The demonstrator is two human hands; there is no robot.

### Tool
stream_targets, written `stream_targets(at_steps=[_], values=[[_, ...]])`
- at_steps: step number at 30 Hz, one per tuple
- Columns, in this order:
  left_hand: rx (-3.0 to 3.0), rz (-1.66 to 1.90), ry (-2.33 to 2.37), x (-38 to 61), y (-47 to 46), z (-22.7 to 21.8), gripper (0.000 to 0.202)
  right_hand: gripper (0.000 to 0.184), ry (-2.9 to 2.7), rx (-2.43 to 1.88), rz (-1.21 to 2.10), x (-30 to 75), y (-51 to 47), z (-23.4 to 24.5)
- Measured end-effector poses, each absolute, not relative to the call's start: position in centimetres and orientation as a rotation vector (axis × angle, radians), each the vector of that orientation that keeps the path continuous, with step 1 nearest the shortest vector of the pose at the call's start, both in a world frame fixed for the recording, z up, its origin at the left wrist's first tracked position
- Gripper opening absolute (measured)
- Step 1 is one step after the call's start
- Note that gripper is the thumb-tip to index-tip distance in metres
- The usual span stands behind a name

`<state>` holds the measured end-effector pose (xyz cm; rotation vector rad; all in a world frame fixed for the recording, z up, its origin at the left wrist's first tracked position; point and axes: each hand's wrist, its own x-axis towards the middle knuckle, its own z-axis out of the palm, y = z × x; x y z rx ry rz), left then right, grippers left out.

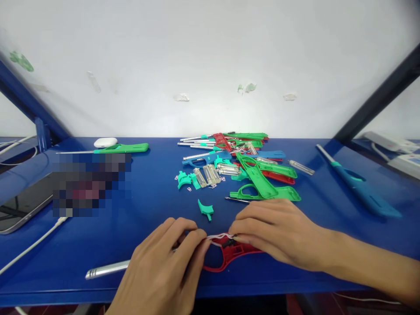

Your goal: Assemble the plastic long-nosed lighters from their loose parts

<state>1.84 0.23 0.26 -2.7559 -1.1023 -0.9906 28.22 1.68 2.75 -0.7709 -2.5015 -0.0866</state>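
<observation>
On the near part of the blue table lies a red gas lighter casing [238, 250], its inner side facing up. Pinkish-white wires [218, 236] run along its upper edge beside a small black part [227, 243]. My left hand [167, 262] is closed over the front of the casing, fingertips pinching the wires. From under it a silver metal tube [108, 269] sticks out to the left. With thumb and fingers together, my right hand [282, 229] grips the wires' other end near the black part, covering the casing's handle. Just beyond sits a teal trigger [206, 209].
A pile of green casings [262, 177], clear fuel tanks [211, 174] and teal triggers [184, 179] lies beyond my hands. A blue lighter [361, 188] rests right; a green lighter [126, 148], white case [105, 142] and phone [28, 197] with cable are left. A wall [210, 52] stands behind.
</observation>
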Motion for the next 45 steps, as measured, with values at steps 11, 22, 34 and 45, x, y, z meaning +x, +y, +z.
stream_targets(at_steps=[11,22,34,45], values=[[-2.908,-0.917,-0.851,1.4,-0.3,1.4,0.027,0.032,-2.5,-0.774,-0.076,28.2,1.8,2.7],[-2.91,-0.821,-0.82,1.0,-0.3,1.2,0.036,0.032,-2.495,-0.774,-0.086,28.2,1.7,2.6],[-2.849,-0.836,-0.819,2.0,0.0,1.1,0.037,0.034,-2.503,-0.778,-0.109,28.2,1.8,2.7],[-2.842,-0.826,-0.842,2.0,0.0,1.1,0.038,0.034,-2.502,-0.785,-0.05,28.2,1.7,2.6]])
